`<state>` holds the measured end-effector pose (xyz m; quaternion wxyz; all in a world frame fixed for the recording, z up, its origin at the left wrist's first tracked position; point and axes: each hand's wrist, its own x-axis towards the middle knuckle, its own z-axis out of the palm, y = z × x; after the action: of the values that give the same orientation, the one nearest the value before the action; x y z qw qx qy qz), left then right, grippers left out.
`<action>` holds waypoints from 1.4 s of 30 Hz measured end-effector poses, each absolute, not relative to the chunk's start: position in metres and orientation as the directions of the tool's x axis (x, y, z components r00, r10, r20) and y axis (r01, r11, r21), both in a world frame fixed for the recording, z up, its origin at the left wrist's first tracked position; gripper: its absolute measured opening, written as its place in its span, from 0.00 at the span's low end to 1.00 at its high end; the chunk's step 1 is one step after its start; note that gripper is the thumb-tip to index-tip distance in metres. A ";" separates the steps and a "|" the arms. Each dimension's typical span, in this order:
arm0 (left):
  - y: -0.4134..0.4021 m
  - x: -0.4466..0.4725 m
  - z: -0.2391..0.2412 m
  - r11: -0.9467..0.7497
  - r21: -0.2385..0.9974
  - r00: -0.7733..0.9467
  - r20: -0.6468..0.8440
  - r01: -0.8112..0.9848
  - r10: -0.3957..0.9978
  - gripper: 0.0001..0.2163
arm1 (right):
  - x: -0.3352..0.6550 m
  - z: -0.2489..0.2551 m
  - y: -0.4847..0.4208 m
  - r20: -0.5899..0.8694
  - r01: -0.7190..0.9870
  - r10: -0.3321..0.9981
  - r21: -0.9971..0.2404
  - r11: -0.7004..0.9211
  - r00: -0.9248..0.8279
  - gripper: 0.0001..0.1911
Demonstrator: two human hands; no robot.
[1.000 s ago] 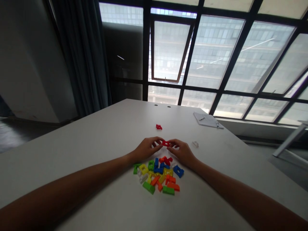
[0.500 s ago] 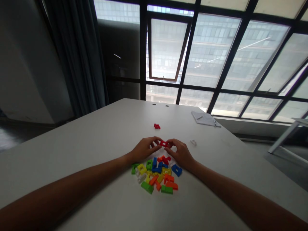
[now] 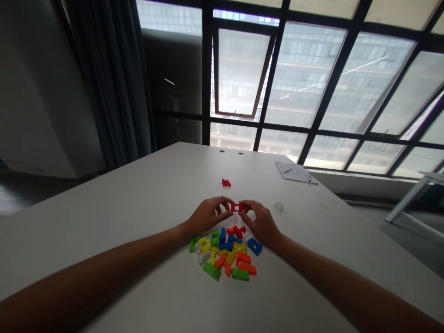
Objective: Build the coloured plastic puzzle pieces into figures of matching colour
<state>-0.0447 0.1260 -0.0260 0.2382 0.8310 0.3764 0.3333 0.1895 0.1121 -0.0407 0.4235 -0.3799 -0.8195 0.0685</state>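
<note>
Red plastic block (image 3: 237, 207), a rectangular frame with a window, sits just beyond the coloured block pile (image 3: 222, 254) on the white table (image 3: 104, 222). Left hand (image 3: 208, 215): fingertips (image 3: 229, 201) curled in, pinching block's left end. Right hand (image 3: 260, 223): fingers closed likewise on its right end. Whether block is clear of the table: cannot tell. Farther beyond pile, small red piece (image 3: 226, 183). Right of pile, clear piece (image 3: 278, 206); notepad (image 3: 294, 172) farther off. Risk: a fingertip slip could drop block onto pile and scatter it; heel of right hand, low beside blue piece (image 3: 255, 246), could knock that piece.
</note>
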 end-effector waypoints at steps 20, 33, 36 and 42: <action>0.124 -0.046 -0.026 -0.665 0.592 0.480 0.465 0.456 0.743 0.16 | 0.190 -0.041 0.113 0.683 0.539 0.645 -0.420 0.731 -0.343 0.12; 0.137 -0.047 -0.023 -0.539 0.544 0.257 0.509 0.643 0.821 0.21 | 0.189 -0.040 0.118 0.556 0.514 0.805 -0.639 0.572 -0.205 0.18; 0.164 -0.051 -0.027 -0.468 0.453 0.226 0.491 0.758 0.841 0.21 | 0.189 -0.042 0.123 0.507 0.487 0.844 -0.700 0.522 -0.176 0.16; 0.224 -0.053 -0.035 -0.325 0.279 0.225 0.339 0.904 0.914 0.20 | 0.189 -0.044 0.127 0.442 0.531 0.866 -0.688 0.494 -0.233 0.08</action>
<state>-0.0531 0.2236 -0.0349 0.0114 0.7824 0.5807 0.2248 0.1886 0.1266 -0.0439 0.4138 -0.4604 -0.7588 0.2025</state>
